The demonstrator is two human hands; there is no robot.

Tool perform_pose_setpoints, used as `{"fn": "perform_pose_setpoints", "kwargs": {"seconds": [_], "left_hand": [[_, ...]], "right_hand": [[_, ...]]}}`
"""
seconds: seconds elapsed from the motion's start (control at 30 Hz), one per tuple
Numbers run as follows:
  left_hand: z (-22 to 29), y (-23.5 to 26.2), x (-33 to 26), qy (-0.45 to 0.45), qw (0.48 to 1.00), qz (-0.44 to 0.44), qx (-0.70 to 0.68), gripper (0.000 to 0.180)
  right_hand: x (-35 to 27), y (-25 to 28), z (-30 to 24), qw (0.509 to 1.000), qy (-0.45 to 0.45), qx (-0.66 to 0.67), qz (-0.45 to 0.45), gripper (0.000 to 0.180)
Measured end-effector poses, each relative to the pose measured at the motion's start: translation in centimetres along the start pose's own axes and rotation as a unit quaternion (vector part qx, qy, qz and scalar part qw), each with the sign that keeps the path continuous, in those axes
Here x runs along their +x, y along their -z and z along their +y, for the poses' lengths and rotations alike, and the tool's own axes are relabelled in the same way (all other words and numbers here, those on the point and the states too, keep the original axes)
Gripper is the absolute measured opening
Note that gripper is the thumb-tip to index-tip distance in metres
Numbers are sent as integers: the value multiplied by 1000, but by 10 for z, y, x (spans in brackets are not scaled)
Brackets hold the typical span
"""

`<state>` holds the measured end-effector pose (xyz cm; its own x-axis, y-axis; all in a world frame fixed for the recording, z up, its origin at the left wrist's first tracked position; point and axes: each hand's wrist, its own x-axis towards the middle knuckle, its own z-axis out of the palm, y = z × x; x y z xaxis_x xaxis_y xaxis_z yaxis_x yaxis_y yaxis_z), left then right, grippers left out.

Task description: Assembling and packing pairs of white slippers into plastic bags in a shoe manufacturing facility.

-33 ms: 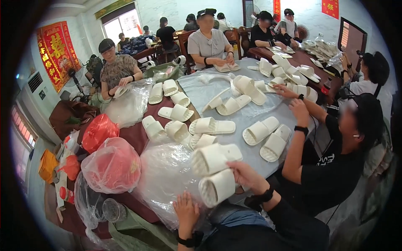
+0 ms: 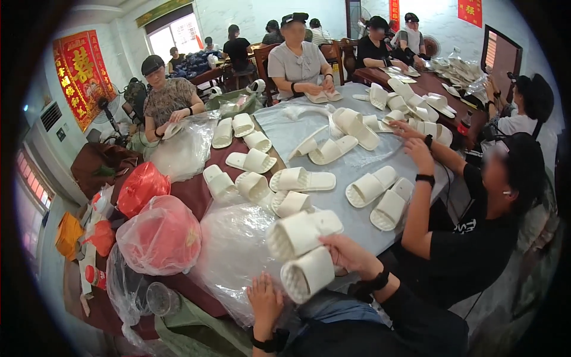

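My right hand point(image 2: 351, 253) grips a pair of cream slide slippers by their near right edges, holding them up above the front of the table. The upper slipper point(image 2: 302, 235) has a broad strap and overlaps the lower slipper point(image 2: 307, 275). My left hand point(image 2: 265, 297) lies palm down, fingers stretched out, on clear plastic bags point(image 2: 232, 238) piled at the table's edge. Just beyond the held pair, more cream slippers rest on the table, the closest being a slipper point(image 2: 291, 203) partly hidden behind it.
Red plastic bags point(image 2: 159, 235) and a clear cup point(image 2: 162, 298) stand to my left. At right, a co-worker's arms point(image 2: 422, 157) reach over the table near two loose slippers point(image 2: 380, 196). Other people sit around the far side, handling slippers. A dark bottle point(image 2: 464, 122) stands at the far right.
The held pair of slippers has dipped slightly toward me and tilted a little. My left hand stays where it was.
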<state>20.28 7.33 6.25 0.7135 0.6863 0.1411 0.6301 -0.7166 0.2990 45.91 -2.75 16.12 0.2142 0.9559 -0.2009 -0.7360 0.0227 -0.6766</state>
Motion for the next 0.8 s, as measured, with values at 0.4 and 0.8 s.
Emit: {"fn": "perform_pose_setpoints", "kwargs": {"seconds": [0.4,0.8], "left_hand": [[-1,52,11,-31,994,50,-92,49],[11,59,18,-38,977,70,-199,42]], "right_hand": [[-48,-14,33,955,-282,-67,-60,34],[-33,3,57,977,-210,12,36,31]]}}
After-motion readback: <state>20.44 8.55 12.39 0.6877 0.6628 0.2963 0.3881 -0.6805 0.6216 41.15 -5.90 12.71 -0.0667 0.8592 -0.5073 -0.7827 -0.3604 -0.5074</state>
